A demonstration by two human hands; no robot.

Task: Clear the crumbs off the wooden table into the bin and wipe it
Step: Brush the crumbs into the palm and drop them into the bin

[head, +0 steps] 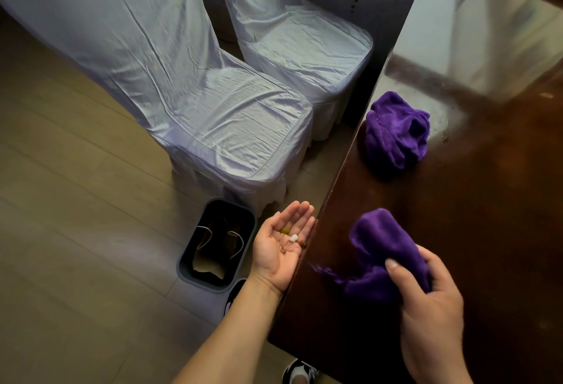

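My left hand [281, 245] is cupped palm-up against the left edge of the dark wooden table [475, 200], with a few crumbs [291, 237] lying in the palm: a white bit, a green bit and small brown ones. My right hand [428, 304] grips a purple cloth [385, 249] that rests on the table close to that edge. A second purple cloth [396, 130] lies bunched farther up the table. The dark bin [217, 245] stands on the floor just left of my left hand, with paper and a face mask inside.
Two chairs in pale fabric covers [219, 109] stand along the table's left side, the nearer one right behind the bin. My shoes [300, 373] show on the wood-look floor [76, 231] below the table edge.
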